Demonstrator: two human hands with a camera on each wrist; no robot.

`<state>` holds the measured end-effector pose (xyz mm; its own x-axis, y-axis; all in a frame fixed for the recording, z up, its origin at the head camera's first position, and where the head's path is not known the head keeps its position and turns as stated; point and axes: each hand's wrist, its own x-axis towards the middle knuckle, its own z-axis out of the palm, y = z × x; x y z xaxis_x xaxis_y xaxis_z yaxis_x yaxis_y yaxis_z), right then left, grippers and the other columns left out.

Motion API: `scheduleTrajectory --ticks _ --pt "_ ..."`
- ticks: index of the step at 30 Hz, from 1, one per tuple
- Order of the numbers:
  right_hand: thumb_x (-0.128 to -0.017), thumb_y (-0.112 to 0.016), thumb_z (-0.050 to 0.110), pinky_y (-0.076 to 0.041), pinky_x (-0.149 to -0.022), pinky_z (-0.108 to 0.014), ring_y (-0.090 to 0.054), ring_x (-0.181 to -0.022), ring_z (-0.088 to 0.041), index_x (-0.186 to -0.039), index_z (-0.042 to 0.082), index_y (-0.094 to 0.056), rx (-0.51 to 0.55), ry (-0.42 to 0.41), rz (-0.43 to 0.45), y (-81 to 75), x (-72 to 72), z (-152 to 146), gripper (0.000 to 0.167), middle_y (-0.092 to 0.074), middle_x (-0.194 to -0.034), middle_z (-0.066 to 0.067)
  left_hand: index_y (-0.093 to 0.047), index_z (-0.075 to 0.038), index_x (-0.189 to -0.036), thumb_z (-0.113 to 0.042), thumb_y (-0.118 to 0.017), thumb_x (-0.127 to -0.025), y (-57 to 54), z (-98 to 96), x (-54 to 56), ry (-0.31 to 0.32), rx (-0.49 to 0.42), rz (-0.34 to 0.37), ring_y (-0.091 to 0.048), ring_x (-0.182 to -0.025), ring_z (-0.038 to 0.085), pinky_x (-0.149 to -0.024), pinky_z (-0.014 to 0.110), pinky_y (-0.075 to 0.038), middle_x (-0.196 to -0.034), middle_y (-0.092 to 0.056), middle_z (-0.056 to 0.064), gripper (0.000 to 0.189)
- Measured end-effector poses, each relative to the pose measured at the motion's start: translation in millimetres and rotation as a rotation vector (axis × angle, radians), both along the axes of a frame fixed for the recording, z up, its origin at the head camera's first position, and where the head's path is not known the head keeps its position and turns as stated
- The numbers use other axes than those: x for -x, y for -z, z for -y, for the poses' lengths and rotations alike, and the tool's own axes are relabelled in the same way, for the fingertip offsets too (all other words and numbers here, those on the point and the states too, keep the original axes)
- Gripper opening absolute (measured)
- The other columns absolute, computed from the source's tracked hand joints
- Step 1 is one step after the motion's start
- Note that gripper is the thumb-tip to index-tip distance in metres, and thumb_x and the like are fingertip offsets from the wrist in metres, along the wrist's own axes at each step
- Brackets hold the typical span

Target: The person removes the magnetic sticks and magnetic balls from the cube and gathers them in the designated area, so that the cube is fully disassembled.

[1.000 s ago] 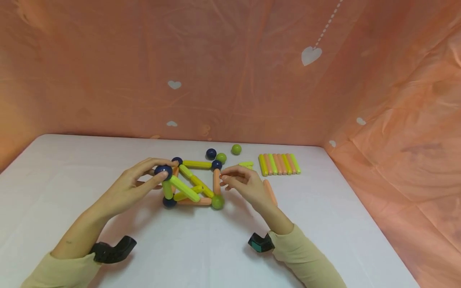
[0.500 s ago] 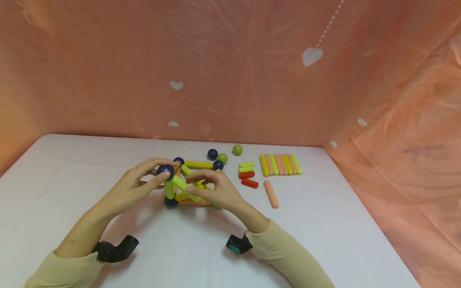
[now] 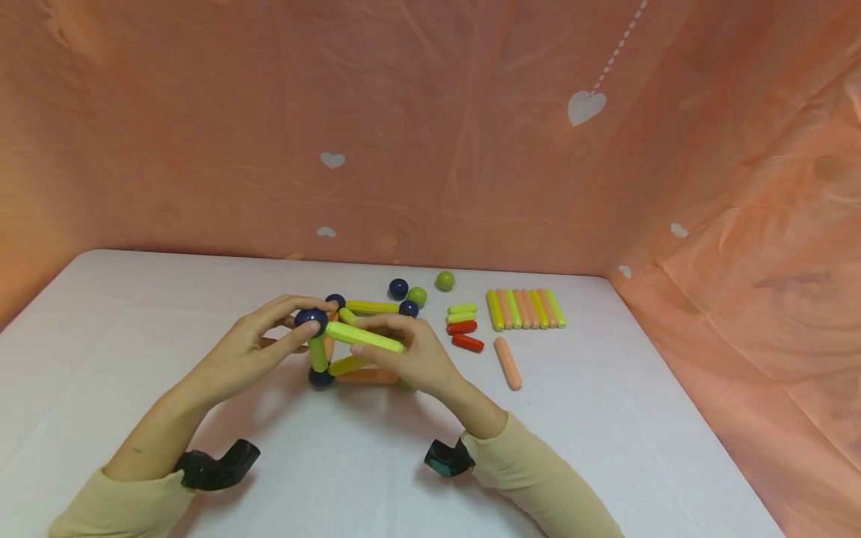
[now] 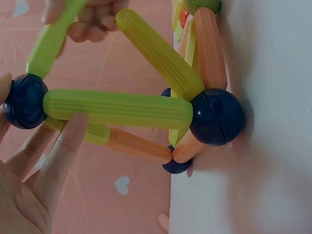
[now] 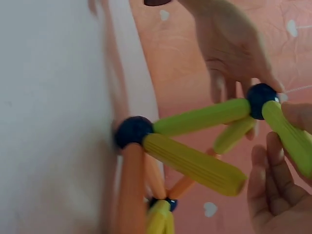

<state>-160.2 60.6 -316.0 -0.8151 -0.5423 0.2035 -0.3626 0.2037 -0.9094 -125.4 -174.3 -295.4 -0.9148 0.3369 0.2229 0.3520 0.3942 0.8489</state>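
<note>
My left hand (image 3: 252, 347) pinches a navy ball (image 3: 312, 323) at the raised left corner of a ball-and-rod frame. A light green rod (image 3: 363, 338) runs rightward from that ball, and my right hand (image 3: 424, 355) pinches it near its outer end. Below the held ball, an upright green rod (image 4: 117, 108) reaches down to a navy ball (image 4: 217, 117) on the table. From this lower ball a yellow rod (image 5: 195, 163) slants upward with its far end free. A peach rod (image 3: 366, 376) forms the base's near side. My right hand hides part of the frame's right side.
A navy ball (image 3: 398, 288) and two green balls (image 3: 445, 281) lie behind the frame. To its right are short green rods (image 3: 462, 308), two short red rods (image 3: 467, 342), a loose peach rod (image 3: 507, 363) and a row of several rods (image 3: 526, 309). A fabric backdrop (image 3: 430, 134) stands behind.
My right hand has moved left from the frame's right side and taken hold of the light green rod. That rod's free end has swung up and right. My left hand has stayed on the ball.
</note>
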Motion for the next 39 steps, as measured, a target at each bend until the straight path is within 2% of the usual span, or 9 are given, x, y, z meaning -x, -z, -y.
scheduleTrajectory --ticks 3,5,10,12,16,19,24,31,39 --pt "-0.089 -0.067 0.011 -0.055 -0.065 -0.033 -0.062 -0.078 -0.027 -0.118 0.003 -0.065 0.068 -0.015 0.009 -3.9 1.9 -3.3 0.031 -0.064 -0.11 -0.014 -0.057 -0.028 -0.128 -0.026 -0.053 -0.1 -0.2 -0.7 -0.6 -0.013 0.019 0.006 -0.058 -0.1 0.012 -0.081 0.027 -0.055 -0.129 -0.054 -0.003 0.029" --pt "-0.089 -0.066 0.011 -0.055 -0.062 -0.032 -0.061 -0.078 -0.026 -0.118 0.002 -0.065 0.084 -0.035 -0.017 -4.9 4.2 -4.4 0.03 -0.063 -0.11 -0.015 -0.056 -0.028 -0.128 -0.027 -0.053 -0.099 0.0 -1.1 -0.9 -0.021 0.033 0.014 -0.057 -0.101 0.014 -0.08 0.029 -0.056 -0.13 -0.054 -0.002 0.029" --pt "-0.09 -0.063 0.007 -0.055 -0.07 -0.031 -0.058 -0.088 -0.015 -0.117 -0.002 -0.063 0.069 -0.06 -0.077 -7.8 8.5 -4.7 0.028 -0.063 -0.112 -0.018 -0.056 -0.025 -0.129 -0.029 -0.052 -0.1 0.7 -1.8 -0.8 -0.029 0.051 0.03 -0.057 -0.101 0.015 -0.081 0.033 -0.056 -0.13 -0.054 -0.001 0.03" --pt "-0.091 -0.062 0.005 -0.056 -0.073 -0.034 -0.06 -0.089 -0.024 -0.118 -0.004 -0.062 0.066 -0.064 -0.057 -7.5 10.2 -4.9 0.028 -0.063 -0.112 -0.02 -0.056 -0.025 -0.129 -0.028 -0.052 -0.1 0.6 -2.5 -0.5 -0.023 0.051 0.022 -0.057 -0.101 0.015 -0.08 0.034 -0.056 -0.129 -0.054 -0.001 0.03" --pt "-0.092 -0.059 0.002 -0.055 -0.075 -0.029 -0.058 -0.091 -0.045 -0.118 -0.008 -0.061 0.092 -0.075 0.001 -2.5 13.7 -7.0 0.028 -0.061 -0.115 -0.025 -0.057 -0.025 -0.128 -0.026 -0.052 -0.1 0.6 -4.6 0.4 -0.009 0.061 -0.015 -0.058 -0.099 0.012 -0.079 0.034 -0.056 -0.128 -0.055 -0.005 0.029" --pt "-0.093 -0.059 0.004 -0.052 -0.075 -0.021 -0.059 -0.093 -0.037 -0.118 -0.009 -0.061 0.115 -0.1 -0.002 2.0 15.0 -10.6 0.028 -0.06 -0.118 -0.026 -0.057 -0.025 -0.128 -0.026 -0.052 -0.1 0.2 -5.8 1.2 -0.008 0.069 -0.027 -0.059 -0.099 0.012 -0.078 0.033 -0.056 -0.127 -0.056 -0.004 0.028" --pt "-0.094 -0.061 0.014 -0.051 -0.08 -0.023 -0.056 -0.097 -0.013 -0.117 -0.006 -0.063 0.108 -0.127 -0.012 3.1 13.0 -21.6 0.031 -0.062 -0.116 -0.022 -0.056 -0.03 -0.129 -0.029 -0.05 -0.101 -1.6 -3.5 -0.1 -0.032 0.081 0.001 -0.057 -0.1 0.013 -0.08 0.032 -0.055 -0.13 -0.055 -0.002 0.029" --pt "-0.09 -0.065 0.007 -0.05 -0.088 -0.025 -0.06 -0.101 -0.012 -0.116 -0.005 -0.064 0.13 0.026 0.048 8.4 11.4 -47.7 0.029 -0.065 -0.115 -0.018 -0.055 -0.032 -0.131 -0.032 -0.052 -0.1 -2.8 -3.7 -1.1 -0.056 0.089 0.027 -0.057 -0.102 0.017 -0.08 0.034 -0.054 -0.129 -0.055 -0.002 0.031" --pt "-0.088 -0.067 0.009 -0.052 -0.09 -0.031 -0.063 -0.1 -0.015 -0.117 -0.002 -0.064 0.106 0.289 0.17 16.2 14.9 -88.1 0.031 -0.067 -0.11 -0.007 -0.056 -0.026 -0.131 -0.03 -0.053 -0.099 -2.0 -5.8 -1.7 -0.063 0.096 0.015 -0.057 -0.1 0.012 -0.08 0.031 -0.054 -0.129 -0.055 0.0 0.032"
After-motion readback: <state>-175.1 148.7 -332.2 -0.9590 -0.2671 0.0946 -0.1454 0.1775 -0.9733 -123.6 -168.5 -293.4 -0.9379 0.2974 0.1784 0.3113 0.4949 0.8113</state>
